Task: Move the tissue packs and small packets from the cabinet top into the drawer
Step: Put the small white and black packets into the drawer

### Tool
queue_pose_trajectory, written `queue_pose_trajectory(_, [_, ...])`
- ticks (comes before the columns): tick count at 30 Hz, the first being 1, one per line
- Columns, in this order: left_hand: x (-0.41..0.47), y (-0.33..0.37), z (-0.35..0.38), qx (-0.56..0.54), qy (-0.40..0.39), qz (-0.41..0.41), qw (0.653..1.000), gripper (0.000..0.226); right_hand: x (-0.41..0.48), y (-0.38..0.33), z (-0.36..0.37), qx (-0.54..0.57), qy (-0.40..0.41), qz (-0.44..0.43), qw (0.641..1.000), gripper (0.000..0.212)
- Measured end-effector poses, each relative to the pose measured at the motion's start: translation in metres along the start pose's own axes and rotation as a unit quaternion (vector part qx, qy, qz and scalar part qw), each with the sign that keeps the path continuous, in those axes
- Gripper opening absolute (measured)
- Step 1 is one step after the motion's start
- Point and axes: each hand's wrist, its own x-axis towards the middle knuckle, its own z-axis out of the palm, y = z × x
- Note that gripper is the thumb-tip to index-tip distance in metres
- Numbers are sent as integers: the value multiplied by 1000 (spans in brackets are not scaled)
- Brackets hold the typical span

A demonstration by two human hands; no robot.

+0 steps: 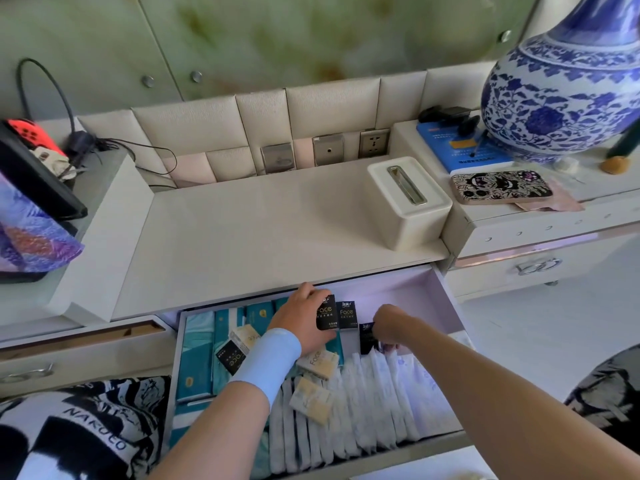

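Head view is showing the left hand (299, 317) reaching into the open drawer (408, 289), its fingers curling round a black "Face" tissue pack (326, 313) that is standing upright toward the far side. A second black pack (347, 315) is standing just to its right, touching it. The right hand (393, 325) is reaching in beside them, fingertips bent down and pinching a dark packet (367, 336) at the far end of a row of white packets (363, 396) filling the drawer's right half. Teal tissue packs (197, 355) are lying along the left side, and beige packs (310, 398) are resting loosely on top near the middle. A pale blue wristband (273, 362) is covering the left wrist. Beyond the drawer, the cabinet top (270, 223) is carrying a white tissue box (410, 202) at its right end. Farther right, a patterned phone (502, 187) is lying near a blue-and-white vase (568, 98).
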Motion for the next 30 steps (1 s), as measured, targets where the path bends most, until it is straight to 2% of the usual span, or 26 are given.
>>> queue_pose_trajectory(2, [0,2,0,11,-2,-5,1000,58,-8,-2,-3,-86,-16,9,996,19])
queue_pose_trajectory(4, [1,3,-2,15,-8,-9,1000,62,3,3,3,13,-3,5,1000,26])
queue_pose_trajectory(5, [1,4,-2,17,-9,-11,1000,63,8,5,5,11,1,-13,1000,30])
queue_pose_trajectory(8, [1,3,-2,15,-12,-19,1000,68,10,1,12,-79,-11,-39,996,24])
queue_pose_trajectory(10, [2,2,-1,9,-14,-20,1000,73,6,0,13,-69,-20,-23,997,27])
queue_pose_trajectory(11, [3,2,-1,0,-12,-19,1000,75,9,-2,15,-39,-16,-33,999,29])
queue_pose_trajectory(13, [5,3,-2,-29,3,-18,999,75,15,-5,12,-51,-5,-60,997,31])
queue_pose_trajectory(14, [6,4,-2,-41,12,-20,999,74,14,-9,5,46,2,-50,998,30])
queue_pose_trajectory(15, [8,6,-3,-50,19,-23,998,72,15,-12,-4,178,-10,-58,982,28])
queue_pose_trajectory(18, [13,17,-4,-67,24,-24,997,72,-2,-23,-21,324,-110,-113,933,28])
queue_pose_trajectory(19, [15,20,-2,-65,25,-18,997,72,-6,-25,-22,317,-121,-130,931,28])
queue_pose_trajectory(21, [17,20,1,-46,21,0,999,72,-2,-23,-20,248,-87,-130,956,25])
queue_pose_trajectory(25, [15,-4,-5,56,-13,19,998,73,17,-5,-11,72,-1,-49,996,20])
queue_pose_trajectory(27, [12,-19,-9,101,-13,22,995,65,23,1,-1,56,35,-33,997,22])
queue_pose_trajectory(30, [3,-32,-7,64,4,0,998,56,27,-10,14,96,56,-43,993,20])
